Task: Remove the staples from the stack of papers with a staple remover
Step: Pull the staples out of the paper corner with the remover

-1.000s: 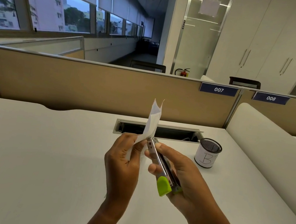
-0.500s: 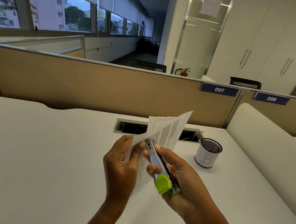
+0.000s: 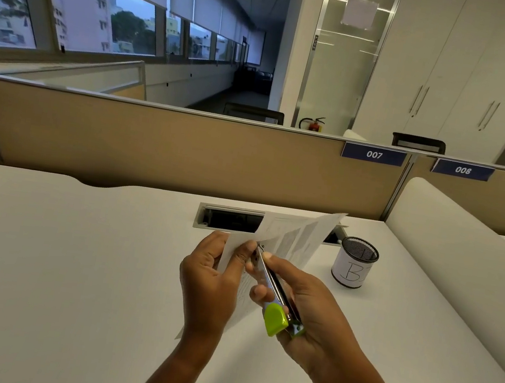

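Holding the work clear of the desk (image 3: 70, 262), both hands sit to the left of the mesh pen cup (image 3: 354, 265) and nearer the camera than it.

Left hand (image 3: 207, 286): thumb and fingers are closed together in a pinch on the stack of papers (image 3: 296, 240), close to one corner. The sheets fan up and to the right from that pinch. Their upper corner ends above and left of the pen cup, apart from it. The lower part of the stack hangs behind the left hand. Printed text shows on the sheets but is too small to read.

Right hand (image 3: 308, 311): fingers are curled round the staple remover (image 3: 272, 292) and clamped on it, with the thumb laid along its upper edge. The tool has a slim metal body and a lime-green cap at the end nearest the camera. Its metal tip meets the papers just beside the left thumb. Whether a staple sits under the tip cannot be told.

Pen cup: upright on the desk, black mesh with a white wrap marked with a hand-drawn "B".

Cable slot (image 3: 230, 219): recessed in the desk left of the pen cup, partly hidden by the papers.

Beyond the pen cup stands a tan partition (image 3: 185, 148) carrying a blue plate (image 3: 374, 154) reading 007.
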Demonstrator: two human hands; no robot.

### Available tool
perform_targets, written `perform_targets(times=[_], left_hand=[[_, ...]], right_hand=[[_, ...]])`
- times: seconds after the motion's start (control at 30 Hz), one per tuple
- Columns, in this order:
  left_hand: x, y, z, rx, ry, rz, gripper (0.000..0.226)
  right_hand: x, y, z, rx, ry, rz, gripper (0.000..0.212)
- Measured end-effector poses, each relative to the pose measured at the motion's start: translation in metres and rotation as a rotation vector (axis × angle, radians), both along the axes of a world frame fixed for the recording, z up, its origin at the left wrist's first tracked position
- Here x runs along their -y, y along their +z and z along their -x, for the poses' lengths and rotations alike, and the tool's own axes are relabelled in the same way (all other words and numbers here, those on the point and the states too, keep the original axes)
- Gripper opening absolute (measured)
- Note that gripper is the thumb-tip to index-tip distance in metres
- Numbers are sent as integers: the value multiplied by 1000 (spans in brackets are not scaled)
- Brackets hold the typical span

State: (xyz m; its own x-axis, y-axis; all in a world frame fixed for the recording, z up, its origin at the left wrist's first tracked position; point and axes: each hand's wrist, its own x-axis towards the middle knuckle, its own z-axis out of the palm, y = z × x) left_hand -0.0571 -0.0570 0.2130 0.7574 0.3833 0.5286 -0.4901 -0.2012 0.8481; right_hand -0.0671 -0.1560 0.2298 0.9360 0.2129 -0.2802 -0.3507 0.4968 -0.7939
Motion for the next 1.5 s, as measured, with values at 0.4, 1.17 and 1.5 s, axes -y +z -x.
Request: perform_targets(times=[0.4, 1.17, 1.5], left_hand=[[-2, -10, -8, 59, 74, -125, 36], [-2, -6, -14, -3, 44, -33, 20], [-20, -4, -12, -268, -171, 229, 19]], right_hand=[[-4, 0, -3, 58, -90, 108, 14], [-18, -6, -1, 558, -341, 669, 11], [11, 8, -4, 535, -112, 618, 6]])
